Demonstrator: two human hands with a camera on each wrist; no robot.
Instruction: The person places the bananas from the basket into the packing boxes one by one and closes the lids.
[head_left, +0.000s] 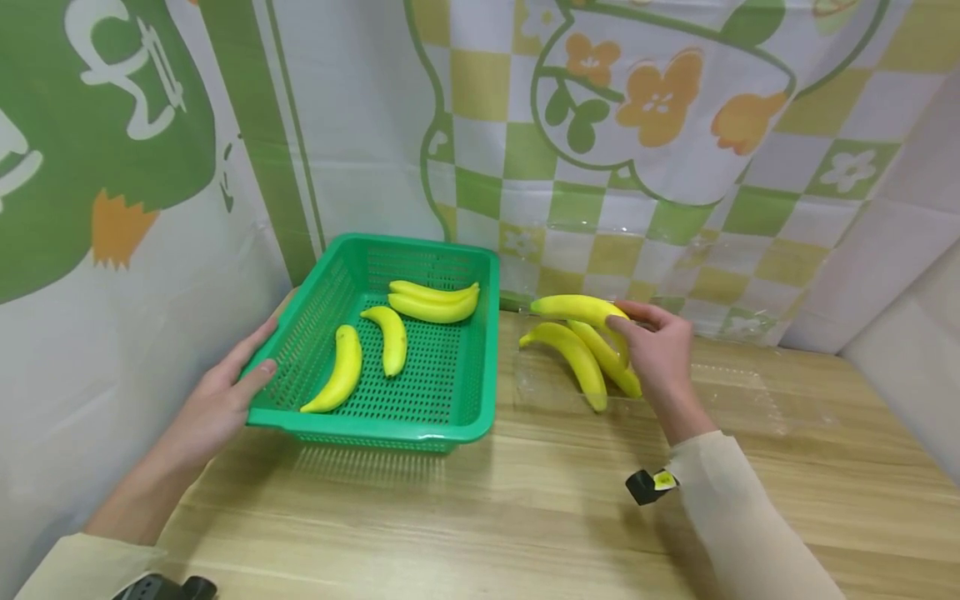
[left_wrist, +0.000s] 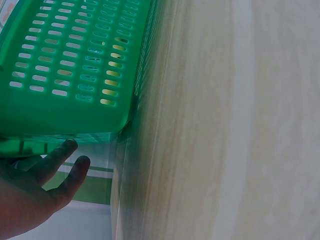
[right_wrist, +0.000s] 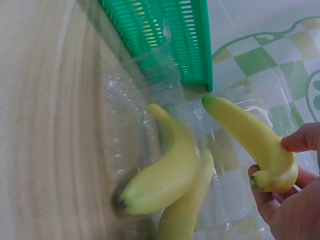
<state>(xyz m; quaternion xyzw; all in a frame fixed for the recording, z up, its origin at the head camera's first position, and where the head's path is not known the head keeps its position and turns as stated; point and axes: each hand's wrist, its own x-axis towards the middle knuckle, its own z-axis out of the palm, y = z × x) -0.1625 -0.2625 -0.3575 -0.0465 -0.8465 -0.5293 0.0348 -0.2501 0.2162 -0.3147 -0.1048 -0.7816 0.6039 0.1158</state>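
Note:
In the head view, my left hand (head_left: pixel 225 392) grips the left rim of a green plastic basket (head_left: pixel 491 350), thumb over the edge; fingers (left_wrist: pixel 75 175) show beside the basket wall in the left wrist view. Inside lie several yellow bananas, one of them the curved banana (head_left: pixel 341 371) near the left wall. My right hand (head_left: pixel 663 354) pinches a banana (right_wrist: pixel 250 130) between thumb and fingers, holding it above a clear plastic box (head_left: pixel 540 387). Under it in the box are two more bananas, a front banana (head_left: pixel 573 358) and a banana (head_left: pixel 615 367) partly covered by it.
The wooden tabletop (head_left: pixel 525 517) carries the basket and the clear box. A see-through plastic lid or second section (head_left: pixel 750 392) extends right of the box. Printed curtains (head_left: pixel 480 125) rise behind and at the left, close to the basket.

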